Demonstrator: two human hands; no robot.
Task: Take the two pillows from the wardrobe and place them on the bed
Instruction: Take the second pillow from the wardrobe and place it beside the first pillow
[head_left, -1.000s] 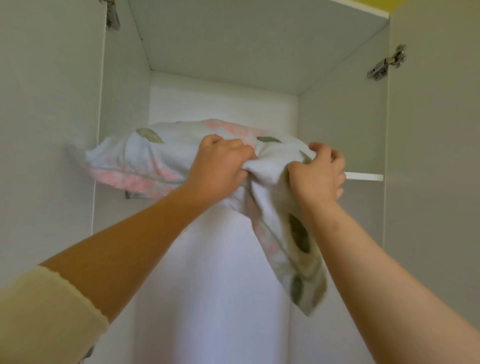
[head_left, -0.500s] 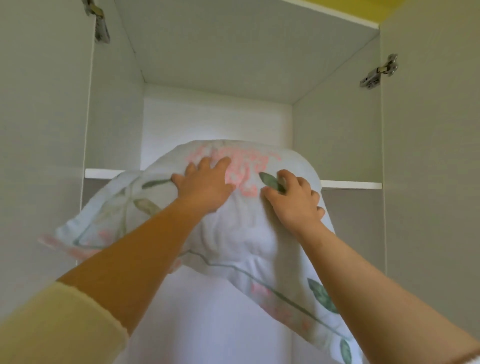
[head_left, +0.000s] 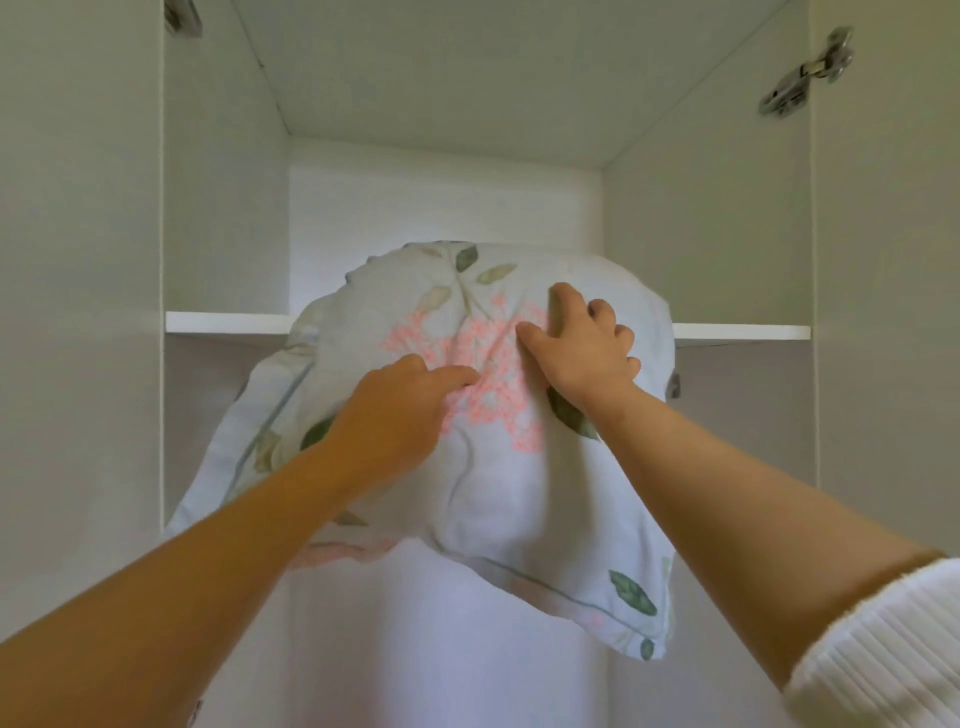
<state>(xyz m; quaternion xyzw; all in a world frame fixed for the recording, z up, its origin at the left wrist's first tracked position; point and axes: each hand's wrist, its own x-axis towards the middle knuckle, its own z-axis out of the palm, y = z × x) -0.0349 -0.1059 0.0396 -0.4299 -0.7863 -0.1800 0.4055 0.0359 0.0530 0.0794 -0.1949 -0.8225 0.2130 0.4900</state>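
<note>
A: Pillow (head_left: 498, 483) location?

B: Half off the upper shelf (head_left: 226, 322) of the wardrobe (head_left: 706, 218). Top end sat at shelf level, lower part drooped down the front. Floral case, pink bloom in the middle, green leaves.

A: Hands?

B: Both on the front face. Left hand (head_left: 400, 415) lay low and left of centre, fingers bunched into the cloth by the pink print, pinching fabric. Right hand (head_left: 582, 348) higher, fingers curled and dug into the case near the top. Neither went round an edge. Fingertips partly sunk in folds, so firmness of the pinch hard to tell.

A: Handling?

B: Judged soft and light. Sagged freely, bottom right corner (head_left: 644, 623) hung loose as an empty flap. Looked like slack case around the filling, so pinched cloth could slip or stretch without moving the stuffing. Not fragile, not slippery by the look of the weave.

A: Better hold?

B: Probably the two side edges, or one hand under the drooping bulk and one on top. Grabbing fill and cloth together would give more control than cloth alone.

A: Second pillow?

B: Not seen. Shelf behind mostly hidden by this one.

A: Bed?

B: Out of frame. Only open doors, hinge (head_left: 805, 73) top right, white panels.

A: Progress?

B: Early, judged. First pillow not yet clear of the shelf.
</note>
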